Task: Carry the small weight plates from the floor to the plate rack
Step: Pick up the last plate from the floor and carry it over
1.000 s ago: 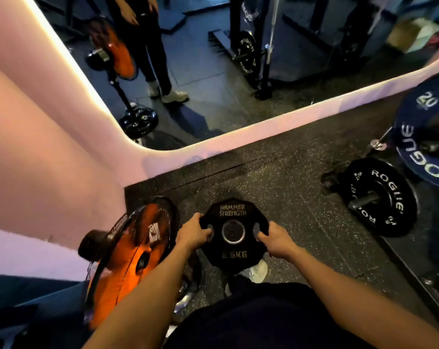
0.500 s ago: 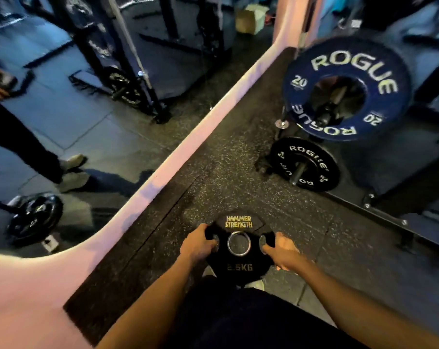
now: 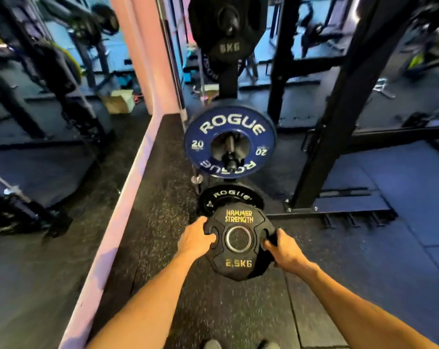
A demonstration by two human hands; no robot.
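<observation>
Left hand point(image 3: 195, 239) and right hand point(image 3: 285, 250) each clenched round side grip slot of 2.5KG plate point(image 3: 238, 244), held upright in air above speckled floor point(image 3: 160, 197). Just beyond: black Rogue plate point(image 3: 229, 196) low on plate rack point(image 3: 228, 81). Above it blue 20 plate point(image 3: 229, 142). Top: black 5KG plate point(image 3: 228, 23).

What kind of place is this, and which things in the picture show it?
Most likely a gym's weights area. A blue Rogue 20 plate and a 5KG plate hang on a plate rack, and both hands hold a Hammer Strength 2.5KG plate over speckled rubber flooring.
</observation>
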